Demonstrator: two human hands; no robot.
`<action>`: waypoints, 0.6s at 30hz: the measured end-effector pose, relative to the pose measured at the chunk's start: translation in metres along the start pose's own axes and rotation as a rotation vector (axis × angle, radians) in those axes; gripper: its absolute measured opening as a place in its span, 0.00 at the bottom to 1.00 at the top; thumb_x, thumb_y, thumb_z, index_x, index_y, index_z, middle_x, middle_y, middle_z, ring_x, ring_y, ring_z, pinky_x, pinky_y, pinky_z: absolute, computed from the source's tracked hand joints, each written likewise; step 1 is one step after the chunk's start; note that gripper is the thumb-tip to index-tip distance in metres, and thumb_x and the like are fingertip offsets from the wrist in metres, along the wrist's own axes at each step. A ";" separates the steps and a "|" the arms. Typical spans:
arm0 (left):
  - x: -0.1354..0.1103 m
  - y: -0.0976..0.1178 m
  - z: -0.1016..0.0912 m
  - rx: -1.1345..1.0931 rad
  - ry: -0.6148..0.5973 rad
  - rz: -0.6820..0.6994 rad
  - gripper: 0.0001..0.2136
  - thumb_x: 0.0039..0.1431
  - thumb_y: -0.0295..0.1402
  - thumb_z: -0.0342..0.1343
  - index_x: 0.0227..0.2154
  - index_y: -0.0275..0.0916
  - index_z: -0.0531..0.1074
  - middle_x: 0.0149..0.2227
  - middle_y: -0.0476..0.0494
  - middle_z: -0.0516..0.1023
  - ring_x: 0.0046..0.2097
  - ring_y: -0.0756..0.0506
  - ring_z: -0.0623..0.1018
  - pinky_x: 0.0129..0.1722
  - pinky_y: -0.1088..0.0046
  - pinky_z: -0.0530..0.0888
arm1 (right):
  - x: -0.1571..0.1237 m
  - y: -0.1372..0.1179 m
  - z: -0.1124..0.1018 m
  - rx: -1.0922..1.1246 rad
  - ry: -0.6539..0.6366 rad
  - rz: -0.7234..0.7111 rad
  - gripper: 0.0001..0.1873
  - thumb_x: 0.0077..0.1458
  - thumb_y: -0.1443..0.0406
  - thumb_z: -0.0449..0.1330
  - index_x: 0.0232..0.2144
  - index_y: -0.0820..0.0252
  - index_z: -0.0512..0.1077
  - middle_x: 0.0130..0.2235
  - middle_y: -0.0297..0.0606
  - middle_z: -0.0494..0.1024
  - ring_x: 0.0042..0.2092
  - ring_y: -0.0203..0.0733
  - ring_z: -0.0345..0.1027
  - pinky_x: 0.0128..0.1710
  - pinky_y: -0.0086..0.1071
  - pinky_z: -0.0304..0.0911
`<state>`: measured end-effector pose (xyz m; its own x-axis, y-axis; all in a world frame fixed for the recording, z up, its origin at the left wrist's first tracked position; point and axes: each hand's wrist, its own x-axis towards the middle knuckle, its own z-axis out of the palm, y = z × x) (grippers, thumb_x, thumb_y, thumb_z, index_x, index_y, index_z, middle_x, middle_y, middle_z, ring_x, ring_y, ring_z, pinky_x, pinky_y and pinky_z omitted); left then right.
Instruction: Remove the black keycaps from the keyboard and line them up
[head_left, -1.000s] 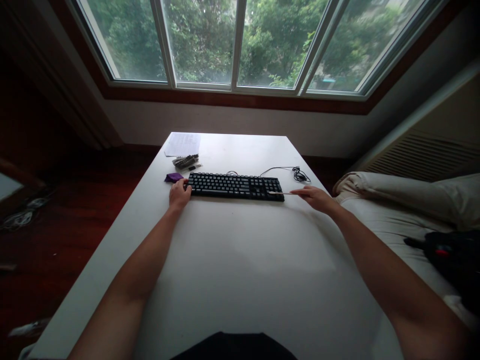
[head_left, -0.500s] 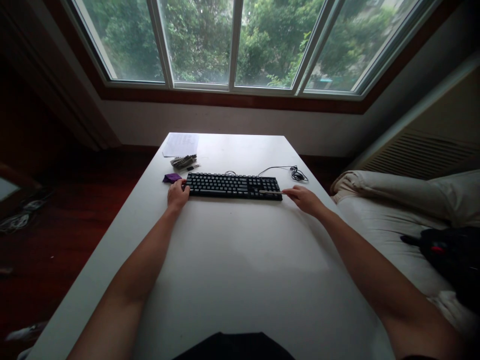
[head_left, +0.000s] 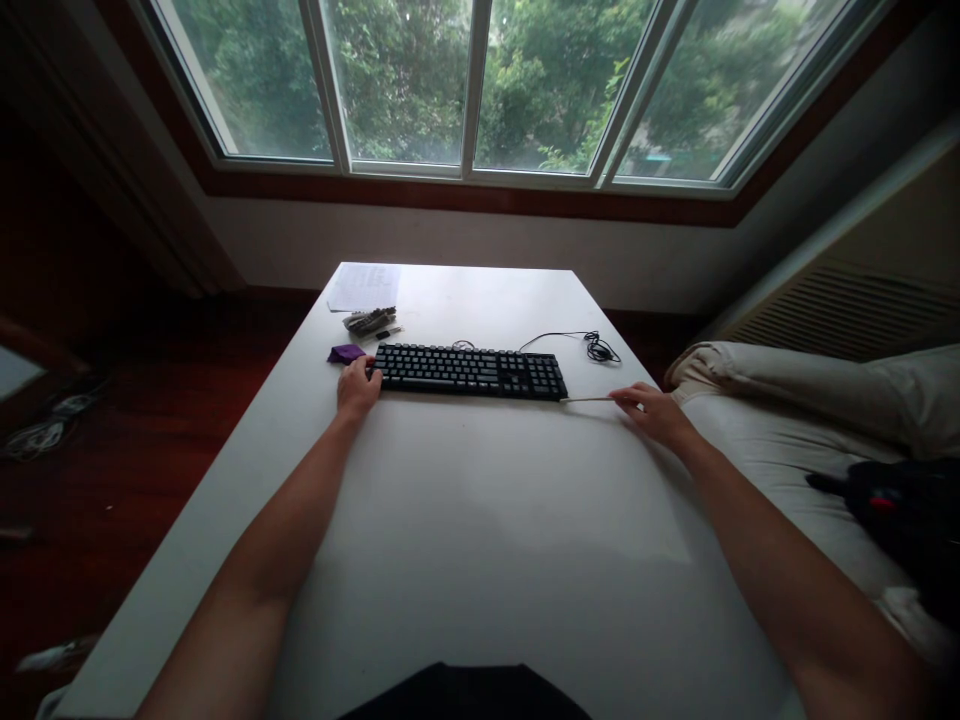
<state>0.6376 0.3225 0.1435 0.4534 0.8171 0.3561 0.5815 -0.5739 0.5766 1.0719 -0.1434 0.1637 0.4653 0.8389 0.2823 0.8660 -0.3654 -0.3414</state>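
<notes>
1. keyboard (head_left: 471,371), black, lies crosswise on the white table (head_left: 480,520); my left hand (head_left: 358,385) has its fingers closed in round the left end.
2. my right hand (head_left: 651,411) pinches a slender stick (head_left: 589,400), fingers narrow, its tip at the keyboard's near right corner; i cannot tell whether they touch.
3. just beyond my left hand i see a purple item (head_left: 346,354), then a bundle (head_left: 370,321), then papers (head_left: 365,287) at the far left corner.
4. a dark cable (head_left: 602,350) lies coiled behind the keyboard's right end.
5. past the right edge i make out pale cushioning (head_left: 750,430), a black item (head_left: 900,500) on it, and a slatted panel (head_left: 810,310).
6. on the left, tangled cords (head_left: 45,435) lie on dark red floor (head_left: 172,390).
7. ahead, a pale wall (head_left: 420,230) carries a brown-framed window (head_left: 475,90), with green trees (head_left: 405,80) outside.
</notes>
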 end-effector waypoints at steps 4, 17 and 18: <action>0.001 0.000 -0.001 0.004 -0.008 -0.006 0.16 0.61 0.34 0.54 0.51 0.40 0.73 0.51 0.38 0.79 0.54 0.36 0.75 0.58 0.58 0.70 | 0.001 -0.007 0.006 -0.021 0.007 0.018 0.16 0.62 0.56 0.57 0.43 0.53 0.81 0.40 0.43 0.79 0.36 0.46 0.73 0.40 0.39 0.68; -0.001 0.003 -0.004 0.012 -0.009 -0.012 0.16 0.61 0.34 0.54 0.52 0.40 0.74 0.51 0.38 0.80 0.53 0.35 0.75 0.57 0.58 0.70 | 0.001 -0.022 0.001 -0.003 -0.055 0.113 0.16 0.58 0.53 0.59 0.42 0.53 0.79 0.37 0.39 0.82 0.34 0.45 0.74 0.36 0.36 0.66; -0.001 0.003 -0.004 0.014 -0.008 -0.012 0.16 0.61 0.34 0.54 0.52 0.40 0.74 0.51 0.39 0.80 0.53 0.36 0.75 0.57 0.59 0.70 | 0.001 -0.026 0.002 -0.006 -0.059 0.135 0.16 0.58 0.53 0.59 0.42 0.53 0.78 0.36 0.39 0.83 0.33 0.45 0.74 0.36 0.35 0.65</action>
<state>0.6362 0.3198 0.1481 0.4517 0.8235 0.3432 0.5962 -0.5648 0.5705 1.0500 -0.1322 0.1712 0.5660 0.8042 0.1814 0.7976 -0.4786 -0.3672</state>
